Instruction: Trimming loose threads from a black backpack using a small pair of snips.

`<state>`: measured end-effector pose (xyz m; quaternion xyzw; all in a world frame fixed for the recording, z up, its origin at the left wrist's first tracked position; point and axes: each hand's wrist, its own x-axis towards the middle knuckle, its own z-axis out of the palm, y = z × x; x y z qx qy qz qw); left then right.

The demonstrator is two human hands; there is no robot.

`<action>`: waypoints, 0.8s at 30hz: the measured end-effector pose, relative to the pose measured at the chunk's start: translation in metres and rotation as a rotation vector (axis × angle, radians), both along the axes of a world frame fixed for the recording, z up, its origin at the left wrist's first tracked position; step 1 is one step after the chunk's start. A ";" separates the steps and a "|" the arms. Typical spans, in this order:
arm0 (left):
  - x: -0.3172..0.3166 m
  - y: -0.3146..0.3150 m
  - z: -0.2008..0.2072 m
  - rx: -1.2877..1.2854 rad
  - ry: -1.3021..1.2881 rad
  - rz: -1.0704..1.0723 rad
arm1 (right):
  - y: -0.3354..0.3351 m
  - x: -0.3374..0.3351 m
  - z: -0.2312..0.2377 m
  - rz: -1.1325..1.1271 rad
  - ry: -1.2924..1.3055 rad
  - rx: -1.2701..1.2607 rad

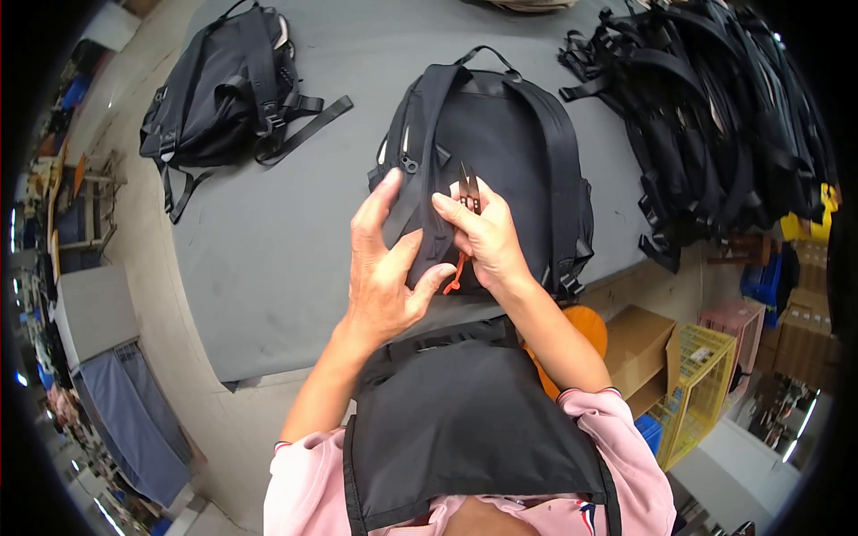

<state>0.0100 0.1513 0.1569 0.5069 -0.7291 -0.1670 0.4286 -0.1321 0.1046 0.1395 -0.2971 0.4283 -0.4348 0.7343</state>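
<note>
Head view, right fingers (467, 217) wrapped around snips (469, 189), left fingers (379, 202) parted beside strap (433, 156).

Right hand (490, 237) holds snips (470, 204) (orange cord (455, 279) below) over a black backpack (500, 134); left hand (377, 270) spreads beside its strap (435, 210).

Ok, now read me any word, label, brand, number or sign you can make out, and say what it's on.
None can be read.
Middle backpack: no lettering I can make out.
Snips: too small to tell.
Cardboard boxes at right: pale marks, too small to read.
Pink shirt: a red and blue mark, no legible letters.
</note>
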 end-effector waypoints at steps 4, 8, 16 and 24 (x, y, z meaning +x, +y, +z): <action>0.017 -0.013 -0.004 -0.033 -0.141 -0.223 | 0.002 -0.002 0.001 0.020 -0.058 0.059; 0.012 -0.012 -0.009 0.522 0.517 -0.226 | 0.017 -0.011 -0.015 -0.184 0.492 -0.360; 0.016 -0.007 -0.011 0.607 0.564 -0.288 | 0.040 -0.023 0.032 -0.028 0.997 -0.877; 0.013 -0.010 -0.010 0.629 0.570 -0.268 | 0.030 -0.023 0.027 -0.072 1.235 -1.192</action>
